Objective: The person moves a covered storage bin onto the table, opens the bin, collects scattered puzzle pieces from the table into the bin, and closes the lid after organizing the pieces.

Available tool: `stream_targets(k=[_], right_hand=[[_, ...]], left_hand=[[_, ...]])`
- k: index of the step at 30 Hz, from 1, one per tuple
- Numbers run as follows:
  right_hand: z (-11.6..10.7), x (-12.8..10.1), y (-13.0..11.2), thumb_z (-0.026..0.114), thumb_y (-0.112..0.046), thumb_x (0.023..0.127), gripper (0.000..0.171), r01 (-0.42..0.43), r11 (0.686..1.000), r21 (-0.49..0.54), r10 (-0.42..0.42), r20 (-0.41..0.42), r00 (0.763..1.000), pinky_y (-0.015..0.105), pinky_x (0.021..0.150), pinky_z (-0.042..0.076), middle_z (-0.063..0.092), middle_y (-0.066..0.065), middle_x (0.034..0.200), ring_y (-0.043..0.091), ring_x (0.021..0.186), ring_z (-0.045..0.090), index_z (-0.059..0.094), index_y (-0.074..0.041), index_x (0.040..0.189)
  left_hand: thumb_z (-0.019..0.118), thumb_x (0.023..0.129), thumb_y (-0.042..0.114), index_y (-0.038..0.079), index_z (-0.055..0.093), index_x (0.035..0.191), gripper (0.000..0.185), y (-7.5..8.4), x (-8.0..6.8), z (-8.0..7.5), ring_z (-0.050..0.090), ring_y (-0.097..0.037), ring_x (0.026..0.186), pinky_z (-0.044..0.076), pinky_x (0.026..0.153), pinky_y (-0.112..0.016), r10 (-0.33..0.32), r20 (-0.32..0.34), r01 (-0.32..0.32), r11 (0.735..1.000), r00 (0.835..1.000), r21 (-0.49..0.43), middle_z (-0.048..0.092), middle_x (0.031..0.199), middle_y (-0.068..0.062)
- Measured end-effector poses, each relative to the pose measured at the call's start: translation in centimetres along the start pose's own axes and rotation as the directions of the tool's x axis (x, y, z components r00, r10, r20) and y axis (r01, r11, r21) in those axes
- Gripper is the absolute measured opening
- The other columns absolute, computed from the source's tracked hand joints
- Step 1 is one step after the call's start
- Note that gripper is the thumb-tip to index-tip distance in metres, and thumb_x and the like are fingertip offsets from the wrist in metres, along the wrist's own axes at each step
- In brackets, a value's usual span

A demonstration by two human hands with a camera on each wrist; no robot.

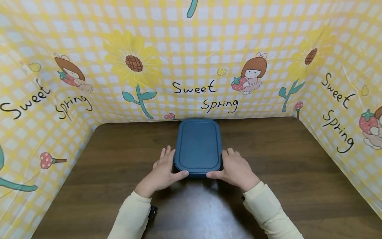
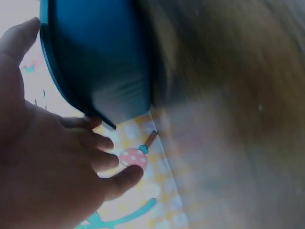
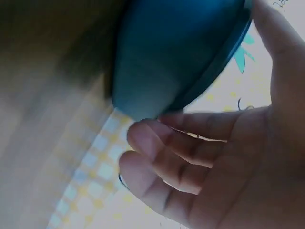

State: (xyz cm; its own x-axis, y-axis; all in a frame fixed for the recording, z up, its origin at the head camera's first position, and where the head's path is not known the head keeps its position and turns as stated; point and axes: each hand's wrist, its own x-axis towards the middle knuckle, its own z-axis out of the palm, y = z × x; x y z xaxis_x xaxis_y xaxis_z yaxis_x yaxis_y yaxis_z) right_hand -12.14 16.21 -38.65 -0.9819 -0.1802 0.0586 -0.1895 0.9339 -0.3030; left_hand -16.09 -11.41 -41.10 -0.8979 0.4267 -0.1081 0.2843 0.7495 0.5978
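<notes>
A dark blue lidded food container (image 1: 198, 144) sits lengthwise on the wooden table, its flat lid uppermost and its far end at the patterned cloth. My left hand (image 1: 162, 171) holds its near left corner, thumb at the front edge and fingers along the left side. Mirroring it, my right hand (image 1: 237, 167) holds the near right corner. In the left wrist view, thumb and index finger meet the rim of the container (image 2: 100, 57), while other fingers spread off its wall. Fingers of the right hand (image 3: 209, 152) reach the wall of the container (image 3: 157, 62) in the right wrist view.
Yellow checked cloth (image 1: 191, 59) with flowers and lettering rises behind the table (image 1: 119, 199) and along both sides. Light sleeves cover both forearms, and a dark band (image 1: 152, 212) shows at the left wrist.
</notes>
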Motion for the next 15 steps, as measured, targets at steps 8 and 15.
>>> stream_targets(k=[8, 15], right_hand=[[-1.3, 4.6, 3.8, 0.074, -0.069, 0.079, 0.126, -0.014, 0.974, 0.225, -0.046, 0.259, 0.965, 0.061, 0.111, 0.029, 0.005, 0.028, 0.164, 0.048, 0.148, 0.016, 0.000, -0.010, 0.163], [-1.9, 8.3, 5.1, 0.075, -0.067, 0.080, 0.126, -0.070, 0.969, 0.238, -0.034, 0.407, 0.913, 0.063, 0.112, 0.024, -0.006, 0.028, 0.164, 0.047, 0.150, 0.007, -0.005, -0.019, 0.164]], left_hand=[[0.073, 0.087, 0.059, 0.013, -0.009, 0.162, 0.120, -1.4, 2.5, -2.4, -0.018, -0.034, 0.151, 0.003, 0.109, -0.075, 0.067, 0.094, -0.058, 0.994, 0.993, -0.092, -0.016, 0.167, -0.006], [0.076, 0.081, 0.064, 0.016, -0.007, 0.163, 0.126, -1.5, 5.9, -4.1, -0.022, -0.035, 0.149, 0.002, 0.109, -0.074, 0.062, 0.218, -0.063, 0.998, 0.974, 0.001, -0.018, 0.167, -0.004]])
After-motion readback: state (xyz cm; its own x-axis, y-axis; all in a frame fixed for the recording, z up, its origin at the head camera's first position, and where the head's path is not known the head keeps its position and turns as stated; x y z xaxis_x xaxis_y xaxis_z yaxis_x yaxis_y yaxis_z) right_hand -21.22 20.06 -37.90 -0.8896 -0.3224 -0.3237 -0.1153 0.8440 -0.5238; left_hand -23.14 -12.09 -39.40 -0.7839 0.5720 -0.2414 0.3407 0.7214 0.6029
